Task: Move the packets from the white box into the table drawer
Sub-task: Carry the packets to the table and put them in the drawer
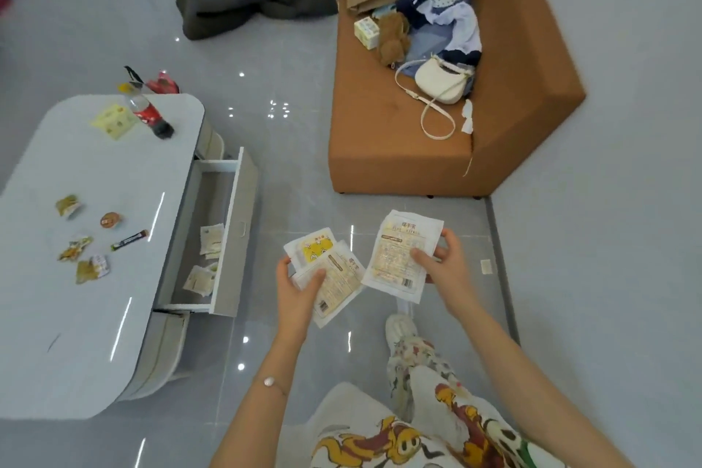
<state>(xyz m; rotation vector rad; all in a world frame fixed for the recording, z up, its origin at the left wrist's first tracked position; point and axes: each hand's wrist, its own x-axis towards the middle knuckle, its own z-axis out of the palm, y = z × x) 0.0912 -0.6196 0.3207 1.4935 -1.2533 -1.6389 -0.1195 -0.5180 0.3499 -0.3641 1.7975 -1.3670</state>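
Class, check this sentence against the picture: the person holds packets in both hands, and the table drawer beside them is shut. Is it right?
One thing is wrong: the head view shows the table drawer pulled open, with packets lying in it. The rest stands: the left hand and the right hand both hold packets.

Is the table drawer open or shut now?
Open: the drawer is pulled out of the table, and packets lie inside.
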